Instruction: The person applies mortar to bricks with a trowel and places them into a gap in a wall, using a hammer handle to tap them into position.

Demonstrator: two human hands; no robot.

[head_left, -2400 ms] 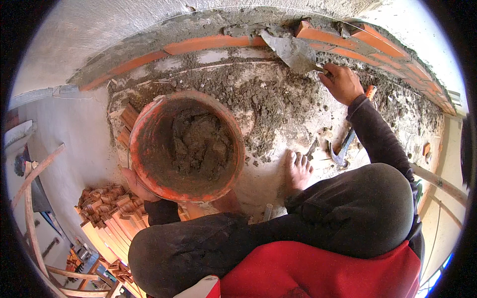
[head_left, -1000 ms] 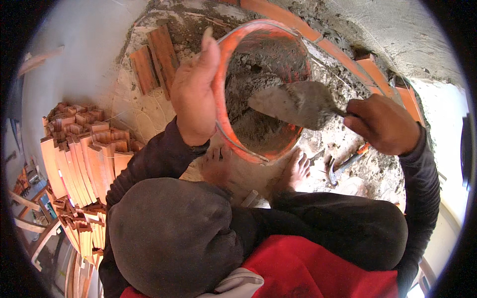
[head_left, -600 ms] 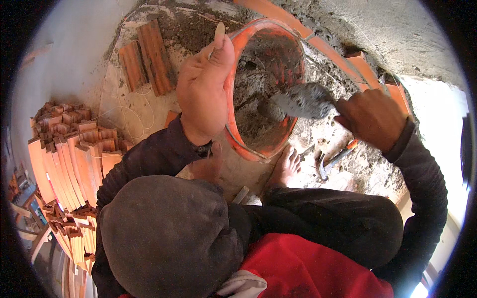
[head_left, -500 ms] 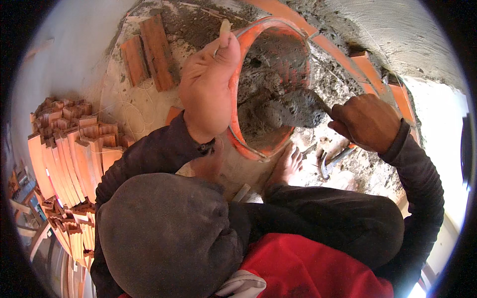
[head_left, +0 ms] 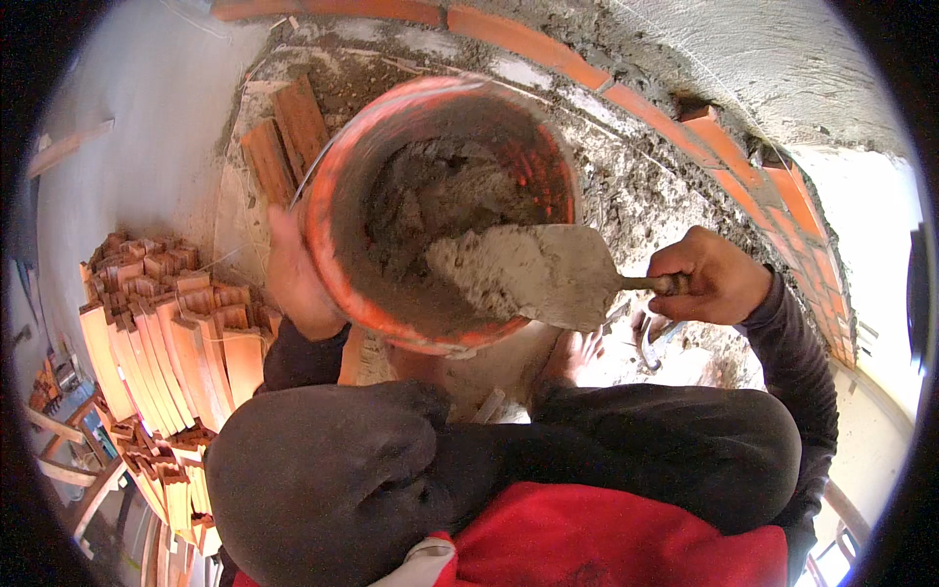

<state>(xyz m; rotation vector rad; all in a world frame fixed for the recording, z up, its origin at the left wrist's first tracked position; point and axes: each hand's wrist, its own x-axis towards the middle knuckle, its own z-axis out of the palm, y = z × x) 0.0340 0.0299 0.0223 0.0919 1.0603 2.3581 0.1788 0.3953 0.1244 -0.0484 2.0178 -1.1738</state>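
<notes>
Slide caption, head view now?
Right hand holding trowel over bucket of mortar, left hand against bucket's side.

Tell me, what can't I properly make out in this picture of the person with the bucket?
- Left hand: blurred in the head view; its exact hold on the bucket is unclear.
- Mortar under the trowel: hidden in the head view by the blade.
- Hammer: in the head view, the right hand covers part of its handle.
- Brick row: cut off by the head view's top edge.
</notes>
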